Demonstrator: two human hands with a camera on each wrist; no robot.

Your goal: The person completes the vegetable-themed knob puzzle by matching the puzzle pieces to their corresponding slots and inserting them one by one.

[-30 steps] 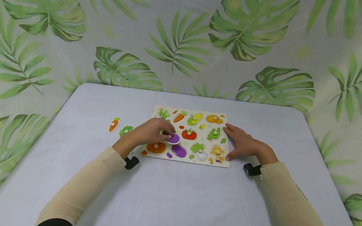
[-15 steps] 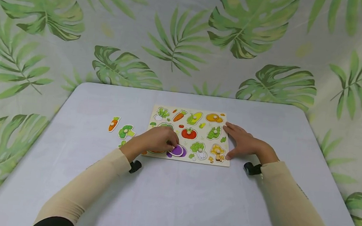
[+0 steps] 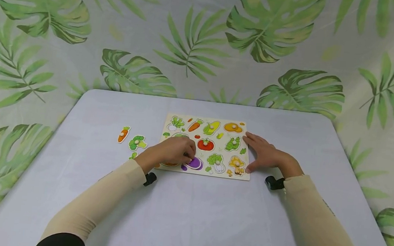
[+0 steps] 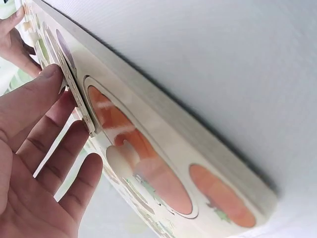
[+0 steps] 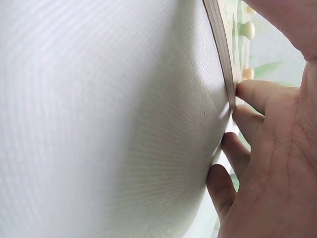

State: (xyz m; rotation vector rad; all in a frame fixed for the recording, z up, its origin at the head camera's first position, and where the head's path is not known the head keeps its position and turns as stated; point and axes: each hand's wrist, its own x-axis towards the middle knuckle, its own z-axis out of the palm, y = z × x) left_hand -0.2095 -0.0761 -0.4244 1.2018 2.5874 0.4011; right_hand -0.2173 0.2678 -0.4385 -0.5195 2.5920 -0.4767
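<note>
A flat eggplant puzzle piece (image 3: pixel 194 163) lies tilted over its purple outline on the wooden vegetable puzzle board (image 3: pixel 221 146). My left hand (image 3: pixel 175 150) pinches it from above; the fingers hide its left end. In the left wrist view, thumb and fingers meet at the raised edge of the eggplant piece (image 4: pixel 79 101), beside a seated orange pumpkin piece (image 4: pixel 141 158) with a knob. Along the board's right edge rests my right hand (image 3: pixel 264 154), fingers spread. The right wrist view has its fingertips (image 5: pixel 247 94) touching the board's side.
Left of the board lie a loose carrot piece (image 3: pixel 123 134) and a broccoli piece (image 3: pixel 137 143). Another green piece (image 3: pixel 133 155) is partly hidden by my left wrist. Seated pieces include a tomato (image 3: pixel 205 145) and a mushroom (image 3: pixel 237 165). A white cloth covers the table (image 3: pixel 209 218).
My left hand has brought the eggplant piece down and slightly right, from above the board onto its purple outline. The right hand has stayed at the board's edge.
</note>
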